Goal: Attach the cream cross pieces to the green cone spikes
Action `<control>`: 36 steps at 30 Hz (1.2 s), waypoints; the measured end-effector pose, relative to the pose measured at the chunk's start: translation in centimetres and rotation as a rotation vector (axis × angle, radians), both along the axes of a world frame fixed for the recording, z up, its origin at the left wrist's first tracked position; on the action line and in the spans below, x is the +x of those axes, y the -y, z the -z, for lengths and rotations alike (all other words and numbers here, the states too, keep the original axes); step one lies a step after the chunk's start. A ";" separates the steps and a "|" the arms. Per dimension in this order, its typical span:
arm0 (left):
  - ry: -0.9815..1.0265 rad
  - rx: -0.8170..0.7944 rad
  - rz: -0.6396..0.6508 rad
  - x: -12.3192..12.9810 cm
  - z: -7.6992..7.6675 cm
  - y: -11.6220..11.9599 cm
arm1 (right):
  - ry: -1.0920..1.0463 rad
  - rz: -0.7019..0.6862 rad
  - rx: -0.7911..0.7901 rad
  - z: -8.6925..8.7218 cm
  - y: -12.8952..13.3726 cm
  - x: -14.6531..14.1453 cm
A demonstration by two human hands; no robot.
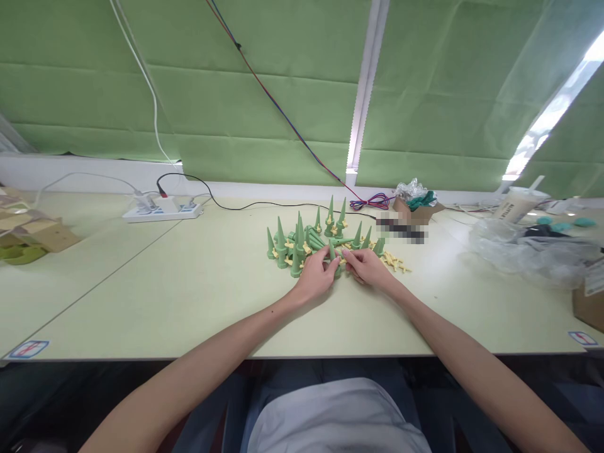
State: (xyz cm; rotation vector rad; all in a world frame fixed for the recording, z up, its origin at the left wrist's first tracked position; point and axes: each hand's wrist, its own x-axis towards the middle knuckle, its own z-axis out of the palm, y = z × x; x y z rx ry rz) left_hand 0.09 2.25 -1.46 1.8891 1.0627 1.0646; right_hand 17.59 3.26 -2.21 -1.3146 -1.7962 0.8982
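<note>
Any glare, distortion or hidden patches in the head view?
Head view: glare whitens the gap between green coverings, upper right; same head view: pixelation masks a dark object beyond the right hand; again head view: forearms look stretched toward the lower corners.

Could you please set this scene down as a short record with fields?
Left hand: holds a green cone, tip up
Right hand: fingertips close to that cone; any grip is too small to tell
Around the hands: more green cones, many standing, some lying
Right of the cones: loose yellow pieces
Surface: pale table
Table's left part: white power strip with plugs
Table's right part: cup with straw, clear plastic bag
</note>
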 end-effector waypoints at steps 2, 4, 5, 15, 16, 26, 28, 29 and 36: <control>-0.008 0.024 -0.014 0.0 0.0 -0.1 | -0.004 -0.011 0.023 -0.3 0.1 0.0; -0.020 0.046 -0.035 0.0 -0.1 -0.1 | -0.030 -0.037 0.041 -0.6 0.3 0.0; -0.025 0.055 -0.045 -0.1 -0.1 -0.1 | -0.046 -0.053 0.049 -0.6 0.3 0.0; -0.057 0.071 -0.063 -0.2 -0.4 0.0 | -0.073 -0.116 0.020 -1.3 0.9 -0.1; -0.061 0.070 -0.063 -0.2 -0.4 0.0 | -0.072 -0.114 0.018 -1.3 0.9 -0.1; -0.095 0.060 -0.037 -0.3 -0.3 0.2 | -0.019 -0.100 0.055 -0.9 0.5 0.1; -0.105 0.064 -0.037 -0.3 -0.3 0.2 | 0.009 -0.091 0.062 -0.9 0.5 0.1; -0.109 0.065 -0.037 -0.3 -0.3 0.2 | 0.030 -0.084 0.063 -0.9 0.5 0.1; -0.138 0.078 -0.027 -0.3 -0.4 0.1 | 0.172 -0.072 0.110 -1.3 0.7 0.1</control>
